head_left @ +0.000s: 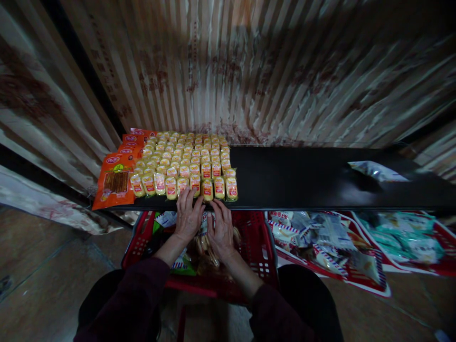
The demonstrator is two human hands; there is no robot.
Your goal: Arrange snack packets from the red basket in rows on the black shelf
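On the black shelf stand several rows of small, yellow, individually wrapped snack packs [171, 188] with red-and-white labels. My left hand [188, 213] is at the front row, its outstretched fingers resting against the fronts of the packs near the middle. Beside it, my right hand [221, 230] has its fingers extended, the tips at the lower edge of one front pack [207, 189]. Neither hand visibly grips a pack. Under both hands sits a red plastic basket [254, 237] holding packaged goods, partly hidden by my forearms.
Orange snack bags [116, 180] stand in a line at the shelf's left end. A silvery packet [378, 171] lies on the right of the black shelf [285, 178]. Below it are red baskets with striped packets [329, 232] and green packets [406, 235]. Striped sheeting [228, 71] hangs behind.
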